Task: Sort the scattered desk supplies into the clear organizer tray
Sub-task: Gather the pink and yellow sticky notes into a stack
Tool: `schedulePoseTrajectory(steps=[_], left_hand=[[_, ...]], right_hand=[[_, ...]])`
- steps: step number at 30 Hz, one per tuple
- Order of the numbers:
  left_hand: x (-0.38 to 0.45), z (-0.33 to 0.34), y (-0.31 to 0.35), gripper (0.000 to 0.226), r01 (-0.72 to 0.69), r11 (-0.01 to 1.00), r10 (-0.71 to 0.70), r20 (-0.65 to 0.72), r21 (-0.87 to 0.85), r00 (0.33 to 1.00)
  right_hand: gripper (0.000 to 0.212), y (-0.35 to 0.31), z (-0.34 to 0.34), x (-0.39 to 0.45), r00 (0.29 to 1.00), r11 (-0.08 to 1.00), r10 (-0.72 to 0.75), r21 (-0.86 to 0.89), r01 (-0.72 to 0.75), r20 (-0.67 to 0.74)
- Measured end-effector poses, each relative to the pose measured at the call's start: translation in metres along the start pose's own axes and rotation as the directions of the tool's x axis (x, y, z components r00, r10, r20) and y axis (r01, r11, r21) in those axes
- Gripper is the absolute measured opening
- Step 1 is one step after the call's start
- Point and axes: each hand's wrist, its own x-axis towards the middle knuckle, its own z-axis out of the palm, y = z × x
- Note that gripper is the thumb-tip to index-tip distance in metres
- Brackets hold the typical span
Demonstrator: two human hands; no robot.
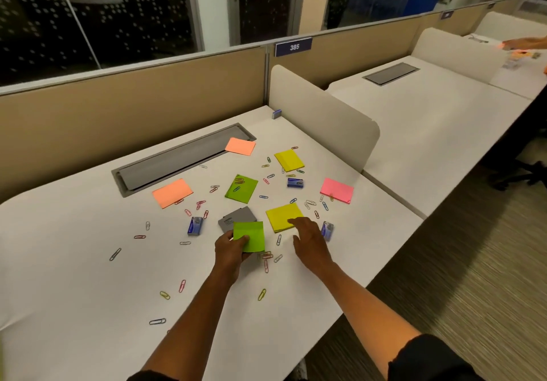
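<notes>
My left hand (229, 247) grips a green sticky-note pad (249, 235) by its near left corner, just above the white desk (74, 277). A grey flat box (235, 219) lies right behind the pad. My right hand (307, 240) hovers with spread fingers, fingertips over the near edge of a yellow pad (282, 216). Other pads lie scattered: green (241, 188), yellow (289, 160), pink (337, 190), and two orange (172, 192) (240, 146). Small blue staple boxes (195, 226) (327, 230) (295, 182) and several coloured paper clips are strewn about. No clear organizer tray is in view.
A grey cable hatch (177, 158) is set into the desk's back. A beige divider (322, 114) bounds the right side, with another desk beyond. A small blue box (276, 114) sits at the back. Another person's hand (524, 43) shows at far right.
</notes>
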Motion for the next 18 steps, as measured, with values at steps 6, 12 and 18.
schedulePoseTrajectory(steps=[6,12,18], left_hand=[[0.018,-0.004,0.010,0.036,-0.047,0.999,0.048,-0.074,0.023,0.996],[0.030,0.014,0.009,0.038,-0.049,0.999,0.046,-0.161,-0.015,0.986],[0.037,0.028,0.000,0.041,-0.020,0.998,0.007,-0.217,-0.060,0.976]], right_hand=[[0.063,0.021,-0.004,0.045,0.955,0.988,-0.041,-0.130,0.083,0.295],[0.073,0.031,-0.004,0.087,0.827,0.916,-0.014,-0.324,0.235,0.562],[0.093,0.030,-0.005,0.122,0.783,0.906,0.013,-0.338,0.253,0.622]])
